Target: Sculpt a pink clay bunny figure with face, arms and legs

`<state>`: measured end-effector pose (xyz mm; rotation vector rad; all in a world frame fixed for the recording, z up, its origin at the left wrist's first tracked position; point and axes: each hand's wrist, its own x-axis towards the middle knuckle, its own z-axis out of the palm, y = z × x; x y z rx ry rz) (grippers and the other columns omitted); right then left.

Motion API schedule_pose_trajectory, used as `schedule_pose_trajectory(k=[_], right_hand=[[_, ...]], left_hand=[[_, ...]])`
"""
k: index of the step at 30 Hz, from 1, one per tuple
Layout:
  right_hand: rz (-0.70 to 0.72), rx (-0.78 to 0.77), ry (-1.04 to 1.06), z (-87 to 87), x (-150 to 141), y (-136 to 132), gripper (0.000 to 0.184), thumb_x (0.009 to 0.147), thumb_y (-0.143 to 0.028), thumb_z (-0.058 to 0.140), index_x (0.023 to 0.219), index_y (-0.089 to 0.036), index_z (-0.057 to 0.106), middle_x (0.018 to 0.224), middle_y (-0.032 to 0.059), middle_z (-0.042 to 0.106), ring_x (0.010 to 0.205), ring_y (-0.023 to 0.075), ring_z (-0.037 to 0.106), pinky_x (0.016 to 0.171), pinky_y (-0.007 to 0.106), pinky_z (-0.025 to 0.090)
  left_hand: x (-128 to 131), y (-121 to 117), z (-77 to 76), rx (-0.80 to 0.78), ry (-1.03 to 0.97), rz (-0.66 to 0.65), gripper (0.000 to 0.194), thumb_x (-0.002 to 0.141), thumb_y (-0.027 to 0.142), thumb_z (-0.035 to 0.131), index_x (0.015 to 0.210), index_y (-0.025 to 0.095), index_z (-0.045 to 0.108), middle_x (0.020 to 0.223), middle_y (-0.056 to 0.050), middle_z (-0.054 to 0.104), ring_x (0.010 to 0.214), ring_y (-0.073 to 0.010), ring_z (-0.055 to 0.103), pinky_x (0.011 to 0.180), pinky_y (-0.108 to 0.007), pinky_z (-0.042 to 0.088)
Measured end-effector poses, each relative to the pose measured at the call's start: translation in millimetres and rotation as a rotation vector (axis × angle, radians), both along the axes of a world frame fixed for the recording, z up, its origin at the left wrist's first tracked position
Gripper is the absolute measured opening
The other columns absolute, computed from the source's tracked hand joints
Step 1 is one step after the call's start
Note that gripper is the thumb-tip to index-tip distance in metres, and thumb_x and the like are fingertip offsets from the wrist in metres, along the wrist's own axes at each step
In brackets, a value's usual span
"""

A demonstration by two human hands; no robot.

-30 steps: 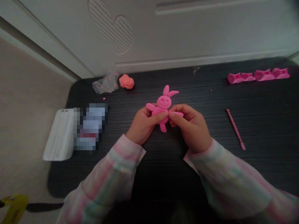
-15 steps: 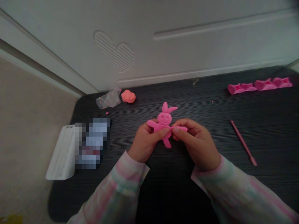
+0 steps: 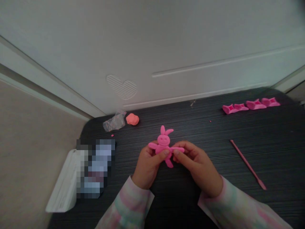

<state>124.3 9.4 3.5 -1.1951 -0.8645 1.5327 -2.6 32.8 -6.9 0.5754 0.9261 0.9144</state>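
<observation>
A pink clay rabbit figure (image 3: 163, 140) is held up between both hands over the dark table. It has two ears, a face with marked eyes and mouth, two outstretched arms and one visible leg; the lower body is partly covered by fingers. My left hand (image 3: 147, 163) is closed around the body, its thumb lying across the belly. With thumb and fingers, my right hand (image 3: 196, 165) pinches the figure's arm on the right side, close to the body.
On the dark table (image 3: 190, 127) lie a lump of orange clay (image 3: 132, 119), a crumpled clear wrapper (image 3: 115, 121), a pink modelling stick (image 3: 247, 164) and a row of pink moulded pieces (image 3: 251, 105). A blurred-out phone-like object (image 3: 98, 168) and a white packet (image 3: 64, 183) are at left. A white panel (image 3: 190, 38) stands behind.
The view has tilted upward, so everything appears lower in the picture. Both hands keep their hold on the rabbit figure, with little visible change in grip.
</observation>
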Motion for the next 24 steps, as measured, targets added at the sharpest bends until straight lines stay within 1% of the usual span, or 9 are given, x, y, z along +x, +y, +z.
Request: schedule_pose_trajectory(k=[3,6,7,9,11,12,14,17,24], right_hand=[[0.016,0.007,-0.030,-1.2,-1.5,0.0,0.012,0.074,-0.028,0.058,0.075,-0.016,0.056,0.064,-0.0030,0.057,0.058,0.0061,0.052,0.056,0.017,0.042],[0.033,0.037,-0.095,-3.9,-1.9,-0.8,0.014,0.075,-0.030,0.055,0.076,-0.016,0.056,0.066,-0.0011,0.059,0.061,0.0083,0.053,0.057,0.020,0.044],[0.034,0.055,-0.124,-5.1,-1.7,-1.5,0.014,0.076,-0.031,0.054,0.079,-0.017,0.056,0.069,-0.0003,0.059,0.063,0.0093,0.054,0.059,0.021,0.045],[0.028,0.116,-0.214,-7.6,-0.5,-3.2,0.018,0.077,-0.030,0.053,0.091,-0.019,0.054,0.078,0.0015,0.061,0.070,0.0120,0.056,0.062,0.024,0.046],[0.018,0.218,-0.362,-9.0,1.4,-4.5,0.027,0.077,-0.027,0.053,0.102,-0.021,0.050,0.087,0.0032,0.061,0.079,0.0149,0.057,0.066,0.026,0.046],[0.014,0.277,-0.448,-9.0,2.4,-4.7,0.029,0.077,-0.025,0.053,0.105,-0.022,0.049,0.089,0.0037,0.060,0.083,0.0157,0.056,0.066,0.027,0.046],[0.022,0.395,-0.593,-7.4,4.3,-4.3,0.024,0.077,-0.022,0.051,0.101,-0.022,0.052,0.090,0.0036,0.060,0.083,0.0156,0.056,0.066,0.026,0.046],[0.042,0.511,-0.691,-3.5,6.3,-2.3,0.018,0.078,-0.017,0.050,0.095,-0.021,0.055,0.085,0.0021,0.061,0.076,0.0130,0.057,0.066,0.025,0.045],[0.044,0.563,-0.755,-0.8,7.6,0.2,0.017,0.075,-0.012,0.052,0.091,-0.018,0.056,0.082,0.0014,0.061,0.075,0.0111,0.056,0.068,0.022,0.044]], left_hand=[[0.3,0.5,0.3,-0.004,-0.014,-0.027,0.014,0.061,0.017,0.068,0.072,0.013,0.060,0.067,0.001,0.059,0.063,-0.0095,0.051,0.068,-0.025,0.039],[0.6,1.0,1.9,-0.005,-0.036,-0.021,0.014,0.060,0.017,0.068,0.069,0.012,0.059,0.065,0.001,0.057,0.062,-0.0092,0.050,0.066,-0.024,0.038],[0.6,1.1,2.4,-0.008,-0.043,-0.012,0.014,0.060,0.017,0.068,0.069,0.012,0.059,0.066,0.001,0.057,0.062,-0.0091,0.050,0.067,-0.024,0.038],[0.3,1.2,3.3,-0.028,-0.045,0.016,0.016,0.060,0.017,0.069,0.071,0.012,0.059,0.068,0.001,0.058,0.064,-0.0093,0.051,0.069,-0.024,0.038],[-0.2,1.3,3.7,-0.057,-0.049,0.043,0.017,0.059,0.017,0.069,0.071,0.013,0.058,0.069,0.001,0.058,0.065,-0.0094,0.051,0.070,-0.024,0.039],[-0.4,1.4,3.7,-0.068,-0.055,0.050,0.017,0.058,0.016,0.069,0.071,0.013,0.058,0.069,0.000,0.058,0.066,-0.0096,0.051,0.070,-0.024,0.039],[-0.8,1.6,3.4,-0.078,-0.068,0.049,0.018,0.058,0.015,0.070,0.071,0.013,0.058,0.069,0.000,0.058,0.066,-0.0099,0.052,0.070,-0.024,0.039],[-1.3,1.9,2.6,-0.067,-0.071,0.027,0.019,0.058,0.015,0.069,0.074,0.013,0.059,0.071,0.000,0.058,0.067,-0.0100,0.052,0.070,-0.024,0.039],[-2.3,2.4,2.3,-0.053,-0.008,0.013,0.016,0.059,0.016,0.069,0.071,0.011,0.059,0.066,0.000,0.058,0.063,-0.0088,0.052,0.066,-0.022,0.042]])
